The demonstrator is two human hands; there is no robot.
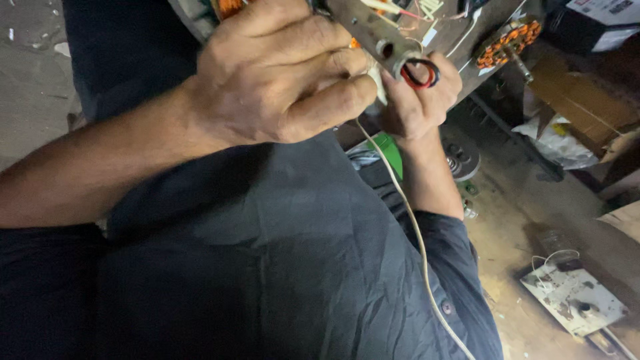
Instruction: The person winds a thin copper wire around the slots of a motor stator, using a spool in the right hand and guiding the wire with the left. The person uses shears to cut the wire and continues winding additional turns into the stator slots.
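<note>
Metal motor housing [407,30] with orange copper windings sits raised above the lap, at the top of the view. Left hand [280,73], forearm stretched across the dark shirt, curls shut, pinching a white cord [417,233]. Right hand [420,100] grips the housing from below beside a red-and-black wire loop [420,73].

Left hand [280,73]: curled grip, pinching a white cord [407,220] at the metal plate [393,30].
Right hand [420,93]: fingers through red-and-black wire loop [420,72], under the plate.
</note>
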